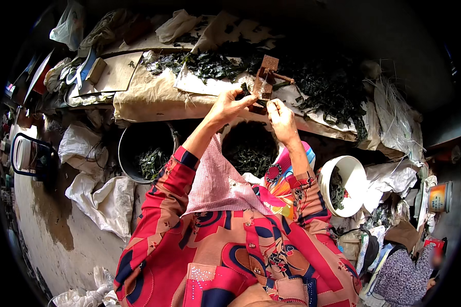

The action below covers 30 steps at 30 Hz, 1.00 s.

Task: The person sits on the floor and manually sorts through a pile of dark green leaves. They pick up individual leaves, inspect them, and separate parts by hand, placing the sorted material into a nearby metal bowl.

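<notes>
A rusty metal bench vise [264, 82] stands at the edge of the cloth-covered bench in front of me, its handle pointing right. My left hand [232, 105] is at its lower left side, thumb and fingers pinched on a small dark piece that looks like seaweed. My right hand [282, 117] is just below the vise, fingers curled close together; whether they hold the piece's other end is hard to tell. Dark leafy seaweed [328, 82] lies heaped on the bench to the right. Between my knees a dark container holds more shredded seaweed [249, 157].
A black bucket [120, 153] with green strips stands at the left, a white bucket [359, 184] at the right. Blue-handled scissors [78, 75] and a board [119, 73] lie on the bench's left. White sacks [107, 203] lie on the floor. Another person's patterned clothing [403, 276] shows at lower right.
</notes>
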Motion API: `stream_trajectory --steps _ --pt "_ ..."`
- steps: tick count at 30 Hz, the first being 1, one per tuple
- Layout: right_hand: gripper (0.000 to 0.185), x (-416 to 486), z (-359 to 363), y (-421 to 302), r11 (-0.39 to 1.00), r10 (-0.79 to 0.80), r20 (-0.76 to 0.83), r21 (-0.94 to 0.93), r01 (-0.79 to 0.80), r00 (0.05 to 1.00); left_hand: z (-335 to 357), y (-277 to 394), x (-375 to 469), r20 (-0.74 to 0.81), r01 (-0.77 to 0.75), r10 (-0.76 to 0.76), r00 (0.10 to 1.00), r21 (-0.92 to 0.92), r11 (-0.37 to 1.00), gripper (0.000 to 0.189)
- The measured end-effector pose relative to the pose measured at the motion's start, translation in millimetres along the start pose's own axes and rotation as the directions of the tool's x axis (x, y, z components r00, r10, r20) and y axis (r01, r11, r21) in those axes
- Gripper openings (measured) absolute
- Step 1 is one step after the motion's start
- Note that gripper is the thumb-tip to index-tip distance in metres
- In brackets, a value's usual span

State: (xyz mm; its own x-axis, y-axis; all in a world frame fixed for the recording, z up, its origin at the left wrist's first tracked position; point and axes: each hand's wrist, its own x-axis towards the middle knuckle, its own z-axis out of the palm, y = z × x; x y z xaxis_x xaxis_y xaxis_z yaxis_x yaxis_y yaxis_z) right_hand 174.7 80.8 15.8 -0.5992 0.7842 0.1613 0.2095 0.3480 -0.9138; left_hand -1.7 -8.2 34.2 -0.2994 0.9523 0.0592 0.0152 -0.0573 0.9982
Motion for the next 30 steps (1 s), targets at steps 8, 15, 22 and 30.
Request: stream_trajectory --steps 8,15,22,30 --pt "0.024 71 9 34 0.964 -0.149 -0.101 -0.238 0.122 0.984 -20 -62 97 -0.063 -0.065 0.078 0.995 0.186 0.980 0.037" --pt "0.020 47 -17 90 0.983 -0.079 -0.384 -0.186 0.007 0.920 -38 -101 70 -0.213 0.118 -0.070 0.975 0.226 0.967 0.042" --pt "0.025 39 -45 -61 0.753 -0.081 -0.522 0.526 0.396 0.849 2 -44 -30 0.010 -0.028 0.027 1.000 0.560 0.828 0.036" --pt "0.065 154 3 -133 0.749 -0.590 -0.211 -0.504 0.430 0.780 12 -41 -71 0.303 -0.127 -0.052 0.952 0.543 0.830 0.033"
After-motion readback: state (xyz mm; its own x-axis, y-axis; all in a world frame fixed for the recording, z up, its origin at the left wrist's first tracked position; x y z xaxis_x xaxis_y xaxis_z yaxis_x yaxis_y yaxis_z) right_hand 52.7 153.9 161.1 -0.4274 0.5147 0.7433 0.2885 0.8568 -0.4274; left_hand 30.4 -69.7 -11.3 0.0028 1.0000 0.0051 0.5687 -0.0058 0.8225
